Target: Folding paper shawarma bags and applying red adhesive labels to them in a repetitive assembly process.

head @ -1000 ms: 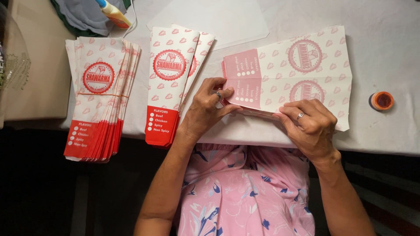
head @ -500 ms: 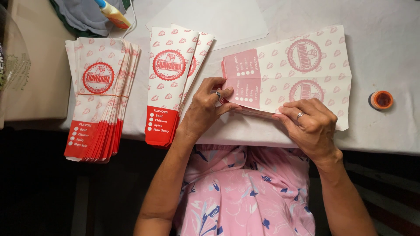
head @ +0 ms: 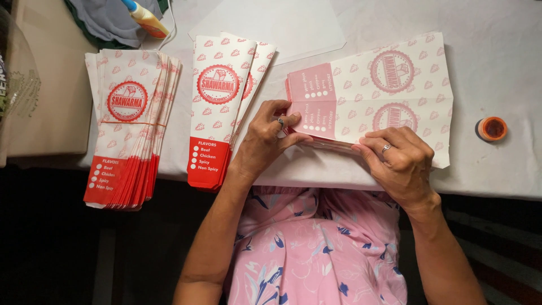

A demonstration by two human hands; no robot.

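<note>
A stack of flat white paper sleeves (head: 389, 96) with red print lies sideways on the table in front of me. My left hand (head: 268, 135) pinches the red-banded left end of the top sheet between thumb and fingers. My right hand (head: 398, 161) presses down on the near edge of the same stack, fingers curled over it, a ring on one finger. Both hands are on the stack's near side.
Two piles of finished narrow sleeves lie to the left: a thick fanned pile (head: 130, 124) and a smaller one (head: 217, 107). An orange lid (head: 493, 128) sits far right. A clear plastic sheet (head: 271, 25), grey cloth (head: 107, 20) and a glue bottle (head: 145, 17) lie at the back.
My left thumb and fingers have shifted slightly on the red end of the top sheet. The right hand has stayed on the near edge.
</note>
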